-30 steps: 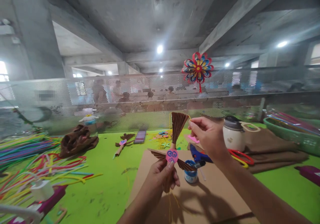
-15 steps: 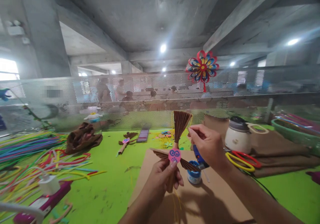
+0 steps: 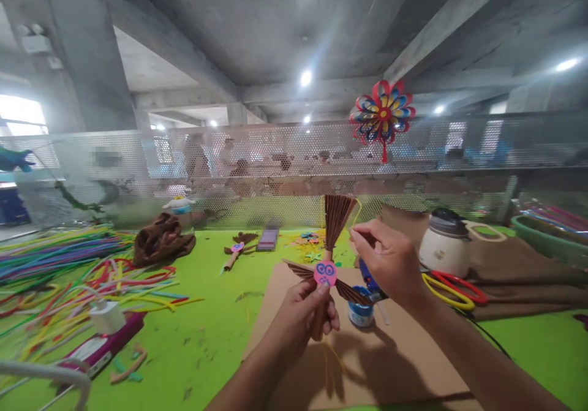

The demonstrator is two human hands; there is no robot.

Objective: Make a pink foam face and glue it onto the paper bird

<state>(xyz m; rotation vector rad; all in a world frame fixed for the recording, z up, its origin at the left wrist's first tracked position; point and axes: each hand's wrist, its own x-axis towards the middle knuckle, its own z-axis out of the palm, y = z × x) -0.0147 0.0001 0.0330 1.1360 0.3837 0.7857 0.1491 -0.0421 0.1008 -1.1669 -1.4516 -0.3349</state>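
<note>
My left hand is wrapped round the tube body of a brown paper figure, thumb on its pink face disc. The figure stands upright, with a pleated fan on top and pleated wings at its sides. A thin yellow strand runs along the fan's top corner down to my right hand, whose thumb and fingertips pinch its end. Yellow strands also hang below the figure. Beneath the right wing stands a blue-and-white jar. A dark blue tool, partly hidden, lies behind my right hand.
A brown cardboard sheet lies on the green table. Left are bundled pipe cleaners, a power strip and crumpled brown paper. A second paper figure lies behind. Right are scissors and a beige pot.
The view has shifted slightly, so the scene sits further right and a little higher. Both hands keep their hold. The yellow strand bows out more from the fan, toward my right hand.
</note>
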